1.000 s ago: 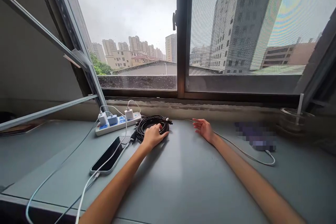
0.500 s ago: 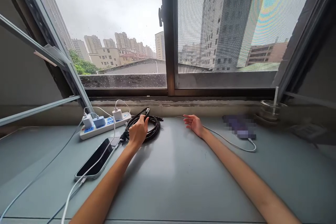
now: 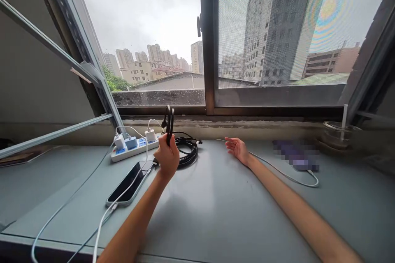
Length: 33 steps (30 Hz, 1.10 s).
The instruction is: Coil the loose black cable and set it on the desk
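Observation:
My left hand [image 3: 167,155] is closed around a folded black cable [image 3: 170,123], raised above the tabletop with its loop standing up from the fist. A black plug end dangles beside that loop. Just behind the fist, a larger coil of black cable [image 3: 191,157] lies on the table, a connector at its right side. Whether the two join is hidden by the hand. My right hand [image 3: 238,150] rests on the tabletop, palm partly turned up, fingers apart and slightly curled, holding nothing. A thin white cable [image 3: 277,168] runs behind it.
At left stand a white power strip [image 3: 125,154] with chargers and a phone [image 3: 128,187] with a white cable over it. A blurred purple item [image 3: 293,154] and a glass jar [image 3: 338,135] with a straw are at right. The window [image 3: 210,49] rises behind the grey table [image 3: 216,218].
My left hand has lifted the folded black cable off the coil, its loop now upright. The coil stays on the table. My right hand keeps its pose; the view has shifted slightly.

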Tool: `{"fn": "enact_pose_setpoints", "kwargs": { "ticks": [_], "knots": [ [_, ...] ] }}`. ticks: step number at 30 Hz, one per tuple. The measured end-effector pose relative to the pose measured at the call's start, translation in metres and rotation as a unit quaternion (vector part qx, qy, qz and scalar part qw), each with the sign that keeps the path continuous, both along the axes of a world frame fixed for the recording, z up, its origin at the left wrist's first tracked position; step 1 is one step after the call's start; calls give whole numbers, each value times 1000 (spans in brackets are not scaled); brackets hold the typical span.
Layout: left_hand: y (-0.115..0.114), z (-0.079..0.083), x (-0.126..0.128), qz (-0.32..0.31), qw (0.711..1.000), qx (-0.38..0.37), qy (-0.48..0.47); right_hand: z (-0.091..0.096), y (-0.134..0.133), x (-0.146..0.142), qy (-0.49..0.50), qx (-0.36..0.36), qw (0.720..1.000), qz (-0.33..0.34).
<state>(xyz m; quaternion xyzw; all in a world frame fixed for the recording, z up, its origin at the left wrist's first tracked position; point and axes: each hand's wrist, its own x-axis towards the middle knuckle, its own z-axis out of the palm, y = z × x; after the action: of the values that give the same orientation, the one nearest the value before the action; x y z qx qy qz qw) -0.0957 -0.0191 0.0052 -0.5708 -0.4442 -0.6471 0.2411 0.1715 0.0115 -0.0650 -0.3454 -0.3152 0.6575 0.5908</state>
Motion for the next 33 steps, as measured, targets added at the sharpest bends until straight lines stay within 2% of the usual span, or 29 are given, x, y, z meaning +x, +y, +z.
{"fn": "enact_pose_setpoints", "kwargs": {
  "ticks": [5,11,14,16,19,22,25,33],
  "knots": [
    [-21,0,13,-90,982,155,60,-3,1,-1,3,5,1000,-2],
    [-55,3,32,-171,952,206,146,-5,5,-1,-3,12,1000,5],
    [-71,-5,50,-212,932,174,235,-6,5,0,-12,18,1000,15],
    [-78,-16,62,-221,913,115,322,-6,4,0,-25,22,999,25],
    [-81,-35,75,-224,870,28,439,-5,1,0,-47,32,998,30],
    [-80,-48,80,-241,832,-4,499,-4,0,0,-68,33,997,24],
    [-80,-52,81,-250,829,-10,499,-3,2,0,-79,21,996,20],
    [-79,-46,80,-276,849,44,448,-1,7,4,-65,4,998,0]
  ]
}}
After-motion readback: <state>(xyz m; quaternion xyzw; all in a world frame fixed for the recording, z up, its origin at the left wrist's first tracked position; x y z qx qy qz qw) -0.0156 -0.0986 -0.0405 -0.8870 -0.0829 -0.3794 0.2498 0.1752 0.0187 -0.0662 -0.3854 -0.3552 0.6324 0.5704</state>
